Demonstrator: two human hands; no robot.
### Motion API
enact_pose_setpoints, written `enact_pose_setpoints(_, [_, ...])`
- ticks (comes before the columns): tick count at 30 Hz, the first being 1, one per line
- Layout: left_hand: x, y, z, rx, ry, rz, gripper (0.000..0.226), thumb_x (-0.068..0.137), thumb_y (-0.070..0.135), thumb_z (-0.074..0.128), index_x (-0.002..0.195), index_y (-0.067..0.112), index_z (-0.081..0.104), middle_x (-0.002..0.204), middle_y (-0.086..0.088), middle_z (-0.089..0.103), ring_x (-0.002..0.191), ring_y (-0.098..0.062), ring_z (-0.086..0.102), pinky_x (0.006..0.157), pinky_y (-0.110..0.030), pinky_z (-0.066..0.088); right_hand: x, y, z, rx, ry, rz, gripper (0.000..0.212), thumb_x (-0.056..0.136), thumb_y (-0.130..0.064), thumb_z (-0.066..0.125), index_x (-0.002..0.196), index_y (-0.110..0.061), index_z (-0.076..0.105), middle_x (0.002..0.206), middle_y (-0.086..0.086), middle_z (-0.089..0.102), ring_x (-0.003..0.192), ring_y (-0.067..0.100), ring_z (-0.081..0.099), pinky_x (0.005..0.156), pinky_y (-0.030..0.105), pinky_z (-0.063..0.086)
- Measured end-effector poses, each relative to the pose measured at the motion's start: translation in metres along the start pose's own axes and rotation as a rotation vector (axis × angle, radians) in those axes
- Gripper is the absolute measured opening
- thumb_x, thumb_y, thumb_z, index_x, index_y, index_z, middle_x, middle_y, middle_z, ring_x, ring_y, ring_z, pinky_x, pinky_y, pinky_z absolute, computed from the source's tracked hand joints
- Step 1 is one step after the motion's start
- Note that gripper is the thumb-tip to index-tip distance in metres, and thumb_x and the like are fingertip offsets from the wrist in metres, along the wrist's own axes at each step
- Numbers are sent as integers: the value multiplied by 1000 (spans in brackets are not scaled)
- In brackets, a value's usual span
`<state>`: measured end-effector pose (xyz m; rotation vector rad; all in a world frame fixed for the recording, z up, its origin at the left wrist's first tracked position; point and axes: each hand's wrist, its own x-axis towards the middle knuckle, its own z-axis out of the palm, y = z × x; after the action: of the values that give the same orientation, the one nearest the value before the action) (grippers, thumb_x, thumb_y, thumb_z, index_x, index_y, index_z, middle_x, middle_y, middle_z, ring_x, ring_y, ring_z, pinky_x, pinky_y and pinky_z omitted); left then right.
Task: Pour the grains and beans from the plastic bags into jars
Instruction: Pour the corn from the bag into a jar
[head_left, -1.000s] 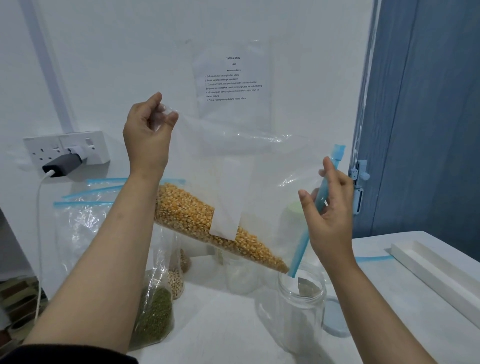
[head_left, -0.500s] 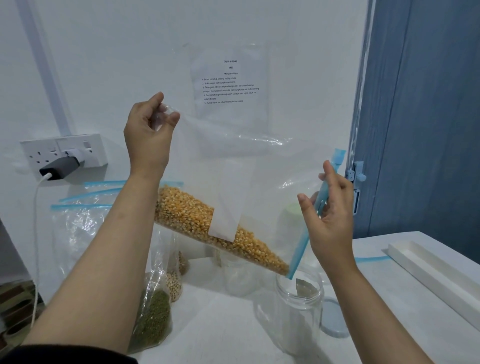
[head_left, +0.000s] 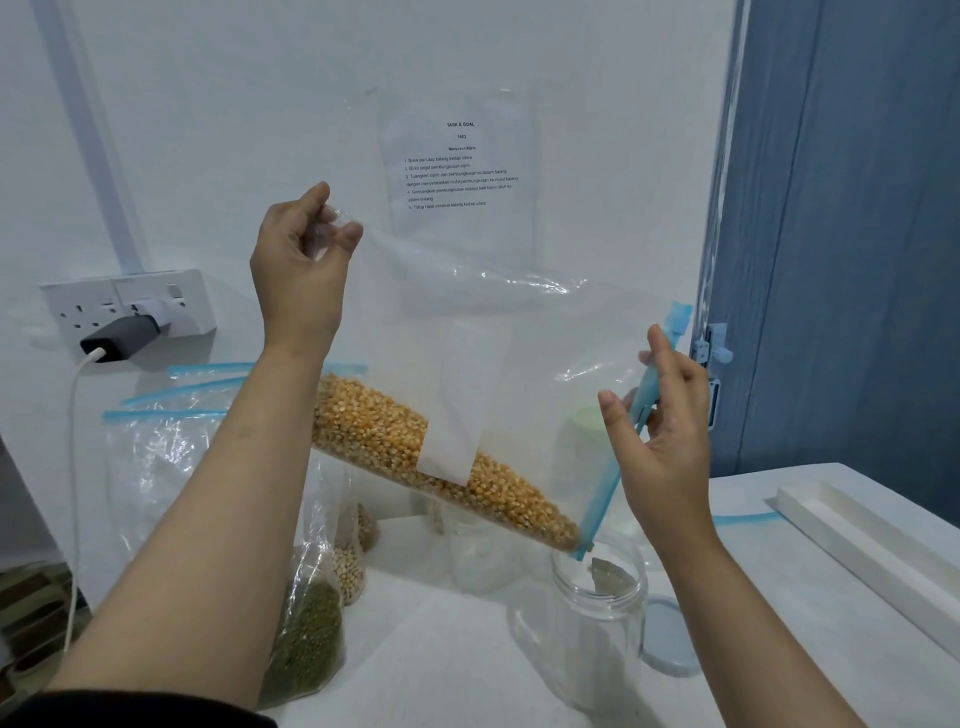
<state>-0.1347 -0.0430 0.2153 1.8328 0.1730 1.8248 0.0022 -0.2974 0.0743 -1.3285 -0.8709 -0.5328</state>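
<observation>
Little has moved since a second ago: both hands keep the same hold, and the corn sits slightly nearer the bag's lower corner. Left hand (head_left: 304, 260) pinches the raised bottom corner of the clear zip bag (head_left: 519, 332); right hand (head_left: 662, 441) grips its blue zip strip (head_left: 605, 483). Bag tilted down to the right. Yellow corn kernels (head_left: 415, 457) banked along its lower edge, reaching the mouth corner, which hangs just over the open glass jar (head_left: 597, 618) on the white desk (head_left: 779, 597). Whether the jar holds any kernels cannot be told. Blue lid (head_left: 670, 639) lies beside the jar. Left on the desk: bag of green beans (head_left: 309, 644), bag of pale beans (head_left: 350, 566), second clear jar (head_left: 475, 551) behind.
</observation>
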Motion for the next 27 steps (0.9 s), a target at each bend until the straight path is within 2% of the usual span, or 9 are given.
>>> enact_pose_setpoints(7, [1,0,0,2,5,5,45,89,15,71,132,8,58,106,-2,58,91,5,59,94,-19,48,1,0,-1,1,-4,1,62,97,-17,62,153,-23,35,128,-6,39,122,6,47,94,11,44])
enact_pose_setpoints(11, [0,-2,0,4,6,3,45,89,16,72,132,7,58,103,4,58,90,5,59,94,-19,48,0,-2,0,7,-8,6,61,98,-15,61,153,-24,35,126,-6,40,120,4,47,94,10,44])
enact_pose_setpoints(16, [0,-2,0,8,4,15,44,90,14,71,131,8,58,102,6,57,90,7,59,94,-18,48,0,-3,1,30,-10,11,58,100,-11,56,152,-27,35,124,-22,37,125,0,44,105,24,46])
enact_pose_setpoints(19, [0,-1,1,7,3,24,43,90,14,71,131,8,59,101,9,56,90,7,58,93,-18,48,0,-5,0,39,-5,17,58,100,-10,56,152,-28,36,124,-22,37,125,0,44,105,26,46])
enact_pose_setpoints(23, [0,0,3,0,-5,29,42,89,15,71,129,14,59,100,10,56,89,6,57,91,-17,47,0,-5,-2,32,3,19,58,100,-10,57,150,-29,36,123,-23,38,123,-1,45,104,22,47])
enact_pose_setpoints(27, [-1,0,4,-22,-9,26,42,89,15,71,128,20,57,102,4,57,91,0,58,92,-19,47,0,-4,-2,27,5,13,58,100,-9,57,149,-31,36,123,-24,38,123,-4,45,101,15,45])
